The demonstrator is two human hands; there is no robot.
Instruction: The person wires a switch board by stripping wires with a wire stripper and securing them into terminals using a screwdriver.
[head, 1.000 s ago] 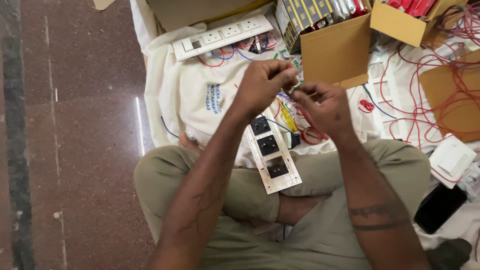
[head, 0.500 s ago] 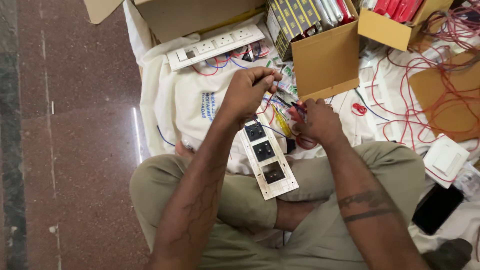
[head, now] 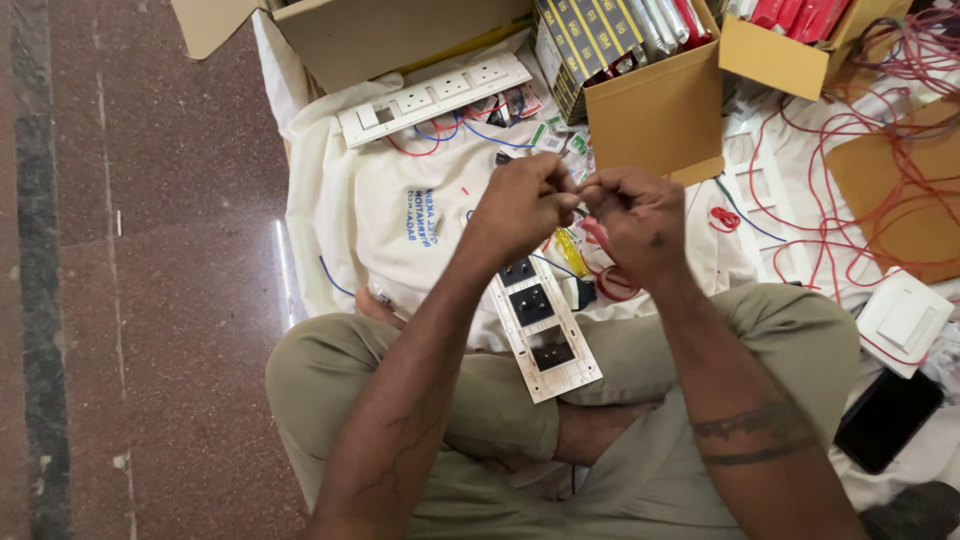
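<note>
- Your left hand [head: 520, 205] and right hand [head: 640, 215] meet fingertip to fingertip above your lap, both curled tight and pinching something small between them; it is too hidden by the fingers to name, though a loop of red wire [head: 610, 275] hangs just below the right hand.
- Keep both pinches close to the working end, so that the thin, springy wire does not flex away while you twist or strip it.
- Hold your wrists steady over the switch plate [head: 545, 325], which lies tilted across your knee; it is hard white plastic with three dark square modules, and looks likely to slide if bumped.
- Work over the white cloth [head: 370, 210] spread on the floor; it is soft and creased, so small parts dropped there should stay put.
- A second, longer white socket strip [head: 435, 95] lies further up the cloth, with red and blue leads at its edge.
- The cardboard box [head: 650, 110] just beyond your hands is stiff and matt, packed with upright cartons.
</note>
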